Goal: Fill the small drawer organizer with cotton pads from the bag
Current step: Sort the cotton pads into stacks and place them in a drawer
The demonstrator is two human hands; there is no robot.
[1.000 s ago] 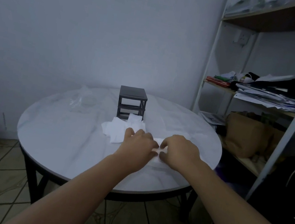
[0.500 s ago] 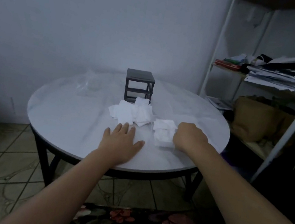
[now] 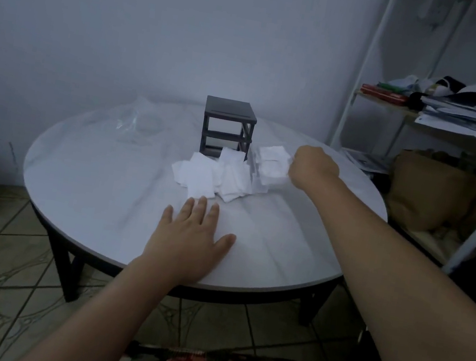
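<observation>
Black small drawer organizer (image 3: 230,116) toward the far middle of the round table (image 3: 87,186), two of its slots open and see-through, so apparently without drawers. Just in front of the organizer, touching its base: a loose heap of white square cotton pads (image 3: 209,175), overlapping and lying at odd angles. Just to the right of the organizer and level with it: what looks like a clear drawer (image 3: 270,167) already stacked with pads, gripped at its right end by the right hand (image 3: 311,167), fingers curled around the rim; exact contact of the fingertips hidden behind the knuckles. Nearer than the organizer and clear of the heap: left hand (image 3: 192,239) lying flat on the tabletop, palm down, fingers spread, holding nothing. Well to the left of the organizer: a crumpled transparent bag (image 3: 139,124), contents impossible to make out.

Handling, as a judgement: pads very light, soft and compressible, not breakable but quick to slide, fan out or drift off a stack. Best pinched several at a time across the flat faces, squared up before loading. Drawer likely thin, light, smooth plastic; better taken by both side walls and kept level, lined up with a slot in the organizer before pushing, frame steadied with the free hand.
</observation>
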